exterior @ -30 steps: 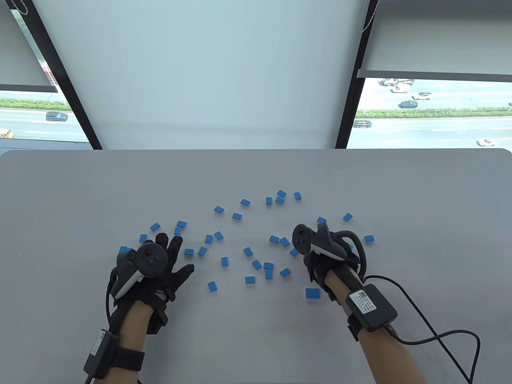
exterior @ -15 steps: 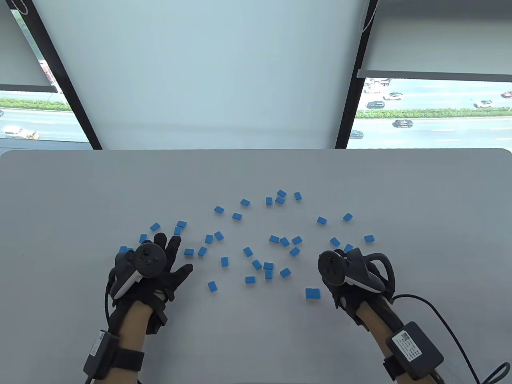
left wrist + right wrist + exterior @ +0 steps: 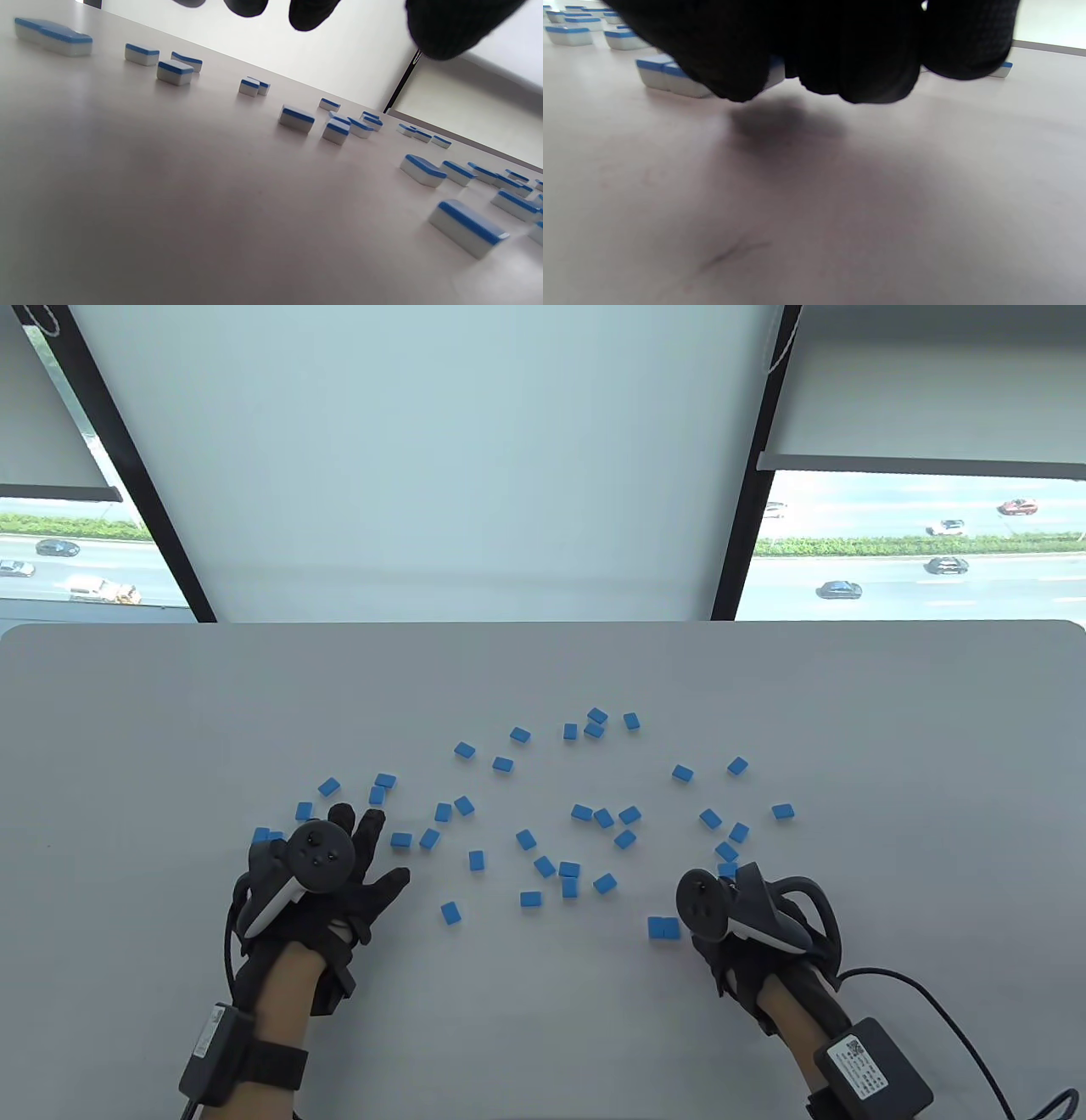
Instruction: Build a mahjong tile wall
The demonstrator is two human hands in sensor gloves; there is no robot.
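Several blue-backed mahjong tiles (image 3: 569, 869) lie scattered face down over the middle of the grey table (image 3: 526, 1035). Two tiles (image 3: 663, 928) sit side by side as a short row near the front; the right wrist view shows this pair (image 3: 666, 78) at the left. My right hand (image 3: 717, 942) hovers just right of the row. Its fingers (image 3: 848, 55) curl low over the table, and a sliver of a blue-and-white tile (image 3: 775, 71) shows between them. My left hand (image 3: 369, 848) lies flat with its fingers spread and holds nothing; its fingertips (image 3: 314, 12) hang above loose tiles (image 3: 297, 118).
Loose tiles (image 3: 727, 851) lie just beyond my right hand. More tiles (image 3: 377, 795) crowd around my left fingertips. Bare tabletop runs along the front edge between my arms. A cable (image 3: 942, 1010) trails from my right wrist. Windows stand behind the table's far edge.
My right hand has pulled back from the middle cluster toward the front right, ending beside the two-tile row. My left hand has stayed where it was.
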